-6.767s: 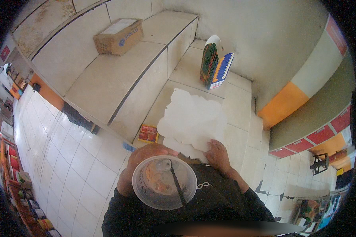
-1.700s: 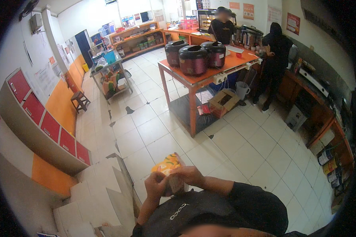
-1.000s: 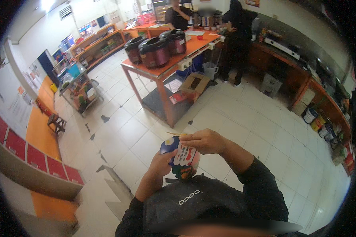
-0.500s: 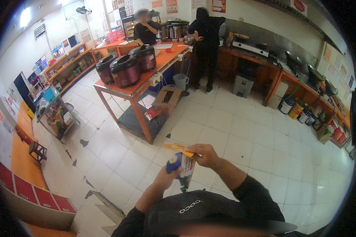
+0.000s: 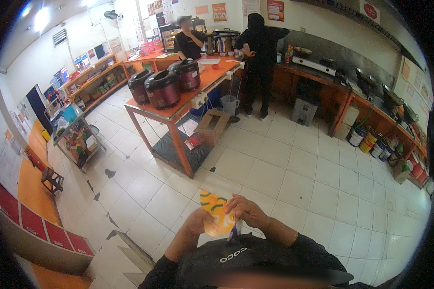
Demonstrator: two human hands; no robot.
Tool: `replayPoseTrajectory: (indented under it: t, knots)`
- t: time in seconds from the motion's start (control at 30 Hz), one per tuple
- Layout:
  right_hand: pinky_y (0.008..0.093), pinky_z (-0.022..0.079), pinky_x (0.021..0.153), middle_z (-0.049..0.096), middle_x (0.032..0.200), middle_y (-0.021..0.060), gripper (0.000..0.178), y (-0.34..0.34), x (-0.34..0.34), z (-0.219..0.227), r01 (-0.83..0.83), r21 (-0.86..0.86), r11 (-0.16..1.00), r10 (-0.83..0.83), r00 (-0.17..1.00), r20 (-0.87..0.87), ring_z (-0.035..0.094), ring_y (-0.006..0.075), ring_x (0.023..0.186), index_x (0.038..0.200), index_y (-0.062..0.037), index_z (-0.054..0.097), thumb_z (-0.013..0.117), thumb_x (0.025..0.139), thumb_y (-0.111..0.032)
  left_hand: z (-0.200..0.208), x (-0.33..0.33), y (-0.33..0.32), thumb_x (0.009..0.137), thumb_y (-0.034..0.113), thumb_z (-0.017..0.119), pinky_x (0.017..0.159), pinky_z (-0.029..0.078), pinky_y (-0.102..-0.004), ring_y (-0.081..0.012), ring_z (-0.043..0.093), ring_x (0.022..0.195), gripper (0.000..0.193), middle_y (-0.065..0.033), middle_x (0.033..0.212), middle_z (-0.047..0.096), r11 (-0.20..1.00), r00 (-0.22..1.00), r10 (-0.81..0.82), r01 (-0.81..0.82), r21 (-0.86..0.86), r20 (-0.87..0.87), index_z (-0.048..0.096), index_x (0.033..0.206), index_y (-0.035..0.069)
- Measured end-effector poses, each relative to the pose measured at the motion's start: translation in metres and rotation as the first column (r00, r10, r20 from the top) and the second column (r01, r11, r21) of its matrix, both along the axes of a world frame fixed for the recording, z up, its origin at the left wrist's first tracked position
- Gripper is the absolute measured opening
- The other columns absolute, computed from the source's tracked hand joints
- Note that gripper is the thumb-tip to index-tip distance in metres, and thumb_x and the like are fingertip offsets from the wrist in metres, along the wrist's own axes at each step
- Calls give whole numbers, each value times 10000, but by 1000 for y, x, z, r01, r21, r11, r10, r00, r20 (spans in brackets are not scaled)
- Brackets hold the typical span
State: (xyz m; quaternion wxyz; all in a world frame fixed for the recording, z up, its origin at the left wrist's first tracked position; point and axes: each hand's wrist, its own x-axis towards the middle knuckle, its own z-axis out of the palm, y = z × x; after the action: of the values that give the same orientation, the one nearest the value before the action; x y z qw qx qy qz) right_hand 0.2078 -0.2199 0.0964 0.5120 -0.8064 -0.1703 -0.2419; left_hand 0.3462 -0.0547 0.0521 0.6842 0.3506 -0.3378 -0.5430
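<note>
In front of my chest I hold a yellow packet (image 5: 214, 204) with green and pale markings, tilted and partly blurred. My left hand (image 5: 196, 221) grips its left side, fingers curled round it. My right hand (image 5: 248, 212) is closed on its right edge, thumb and fingertips pressed against it. Below the yellow face, close to my black apron (image 5: 255, 248), shows a small part of a blue and white packet (image 5: 235, 231); the rest of it is hidden. Whether the two are joined I cannot tell.
Ahead, an orange table (image 5: 212, 79) bears several dark red rice cookers (image 5: 163, 90); a cardboard box (image 5: 212, 126) stands beneath. Two people stand beyond, one in black (image 5: 259, 62). A counter with a stove (image 5: 314, 66) runs along the right. Red panels (image 5: 32, 222) line the lower left.
The yellow piece, earlier seen thin above the blue and white packet, now shows its broad face and covers most of that packet. My hands have come slightly lower, and the view has shifted.
</note>
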Motion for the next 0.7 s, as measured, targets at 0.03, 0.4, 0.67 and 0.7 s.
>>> replayPoseTrajectory:
  t: [0.03,0.4,0.67,0.7]
  knots:
    - [401,277,991,540,1070,59,188,2,1,3,-13,7,1000,14,994,-108,469,201,1072,769,-75,596,574,857,-240,4,0,1,780,144,552,826,459,-361,-237,560,974,432,-126,1081,556,999,991,19,-23,26,129,438,1165,-13]
    - [354,419,861,469,1151,143,138,-2,8,-17,213,-225,951,-224,974,-24,470,260,1067,798,-36,583,614,795,-171,5,-27,-1,884,255,505,800,462,-364,-225,572,940,342,-77,1069,564,867,801,337,-469,169,495,480,1130,19]
    - [360,364,924,444,1175,163,184,-7,14,-21,76,-291,954,-72,997,25,432,273,1108,859,-29,549,575,844,-211,13,-42,8,911,189,455,896,409,-360,-212,493,1060,298,-89,1119,516,902,941,316,-337,268,120,434,1178,57]
    - [368,343,942,423,1194,167,198,-9,14,-24,61,-294,954,-52,998,36,412,279,1127,893,-32,536,575,846,-219,7,-44,8,906,200,465,884,422,-351,-208,496,1057,321,-94,1134,503,917,946,325,-314,247,-4,420,1188,55]
